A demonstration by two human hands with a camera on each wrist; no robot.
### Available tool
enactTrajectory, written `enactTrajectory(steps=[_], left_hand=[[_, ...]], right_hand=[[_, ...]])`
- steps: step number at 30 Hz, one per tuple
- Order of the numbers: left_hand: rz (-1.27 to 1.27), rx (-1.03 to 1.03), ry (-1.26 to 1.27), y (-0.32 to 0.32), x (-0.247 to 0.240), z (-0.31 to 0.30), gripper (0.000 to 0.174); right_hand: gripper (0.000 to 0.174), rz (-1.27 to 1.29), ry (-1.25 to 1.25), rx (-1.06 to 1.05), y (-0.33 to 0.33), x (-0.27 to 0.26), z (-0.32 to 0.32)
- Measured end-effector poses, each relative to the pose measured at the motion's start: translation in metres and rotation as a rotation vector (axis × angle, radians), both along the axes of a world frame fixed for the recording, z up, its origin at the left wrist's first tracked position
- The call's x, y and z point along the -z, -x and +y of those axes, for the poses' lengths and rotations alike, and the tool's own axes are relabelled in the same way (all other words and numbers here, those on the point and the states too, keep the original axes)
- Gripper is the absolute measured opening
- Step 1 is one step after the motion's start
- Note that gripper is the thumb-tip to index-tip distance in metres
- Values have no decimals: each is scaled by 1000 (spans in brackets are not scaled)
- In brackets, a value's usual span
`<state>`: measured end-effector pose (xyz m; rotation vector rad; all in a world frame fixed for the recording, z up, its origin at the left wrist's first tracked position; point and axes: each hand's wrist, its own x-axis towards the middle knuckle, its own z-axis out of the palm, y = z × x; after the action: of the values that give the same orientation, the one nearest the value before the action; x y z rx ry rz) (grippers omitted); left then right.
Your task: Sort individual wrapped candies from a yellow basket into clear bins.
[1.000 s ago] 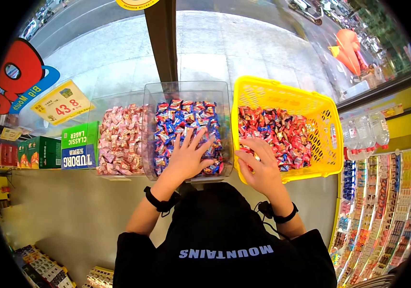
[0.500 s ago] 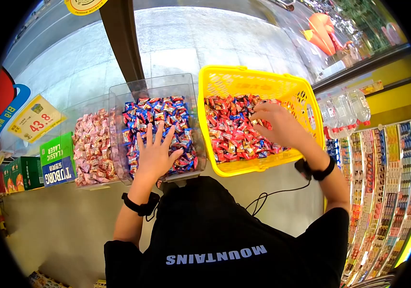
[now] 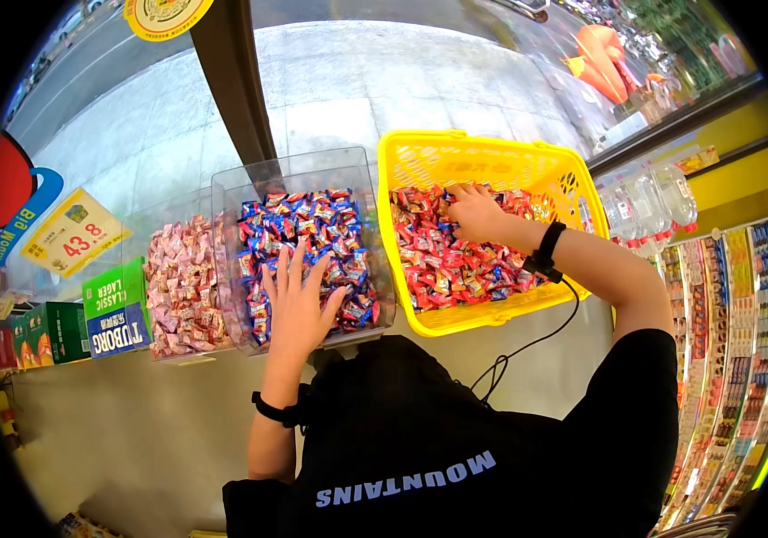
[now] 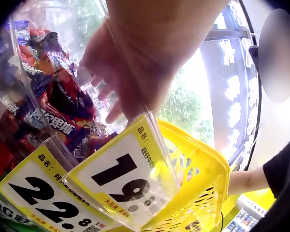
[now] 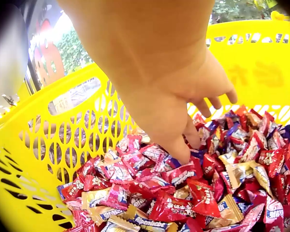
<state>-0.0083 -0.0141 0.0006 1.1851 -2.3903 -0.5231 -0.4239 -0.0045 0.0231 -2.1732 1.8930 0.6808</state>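
A clear plastic bin (image 3: 375, 193) holds blue-and-red wrapped candies (image 3: 299, 220). The left hand (image 3: 302, 305) lies over their near part with its fingers spread, and the left wrist view shows that hand (image 4: 135, 72) over the bin's near side. To the right is a yellow basket (image 3: 456, 323) filled with mostly red wrapped candies (image 3: 451, 269), some gold and blue among them. Inside it the right hand (image 3: 481, 215) reaches down to the candies, fingers loosely bent. In the right wrist view its thumb (image 5: 179, 150) points down at the wrappers, and no candy shows in its grasp.
Left of the bin stands another with pink wrapped candies (image 3: 187, 287), then a green-and-blue beer box (image 3: 117, 309). Price cards (image 4: 121, 174) hang at the bins' front. Water bottles (image 3: 648, 206) stand right of the basket, above shelves of goods (image 3: 733, 332). A window lies behind.
The right hand moved from the basket's near left rim across it, then left and down onto the candies. The left hand stays spread over the blue-and-red candies. The head view shifted.
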Motion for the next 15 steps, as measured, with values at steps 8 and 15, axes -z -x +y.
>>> enactTrajectory(steps=[8, 15], left_hand=[[18, 16, 34, 1, 0, 0, 48], [28, 53, 54, 1, 0, 0, 45]], right_hand=[[42, -106, -3, 43, 8, 1, 3], [38, -416, -16, 40, -2, -50, 3]])
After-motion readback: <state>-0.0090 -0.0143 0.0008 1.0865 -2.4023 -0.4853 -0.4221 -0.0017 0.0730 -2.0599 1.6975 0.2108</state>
